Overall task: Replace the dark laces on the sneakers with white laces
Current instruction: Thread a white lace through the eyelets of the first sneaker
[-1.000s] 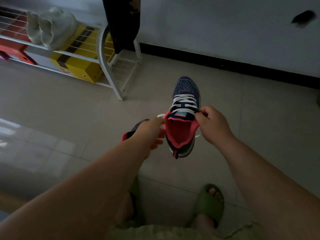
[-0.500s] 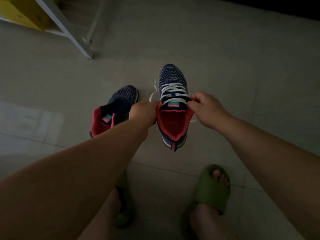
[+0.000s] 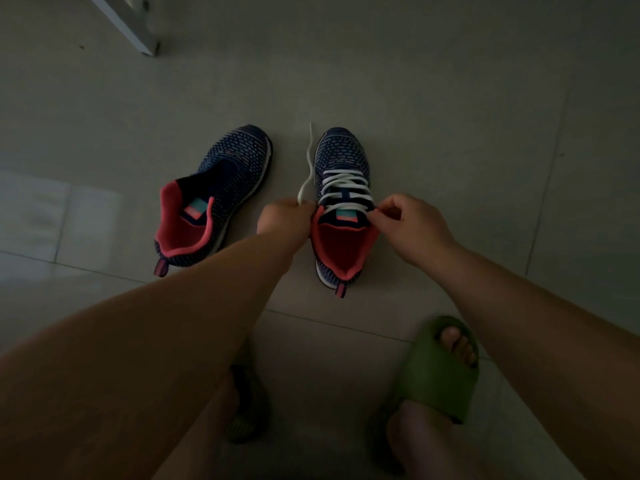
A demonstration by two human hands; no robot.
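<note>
On floor tiles, hands, left (image 3: 282, 220), right (image 3: 408, 223), pinching white lace (image 3: 343, 183) ends, no legible labels

Hands (image 3: 284, 220) on white-laced sneaker (image 3: 343, 202)

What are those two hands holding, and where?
The left hand and right hand each pinch one end of the white lace, at the sneaker's collar.

Two navy sneakers on tiles — right one (image 3: 343, 202) white-laced, left one (image 3: 214, 202) laceless.
</note>
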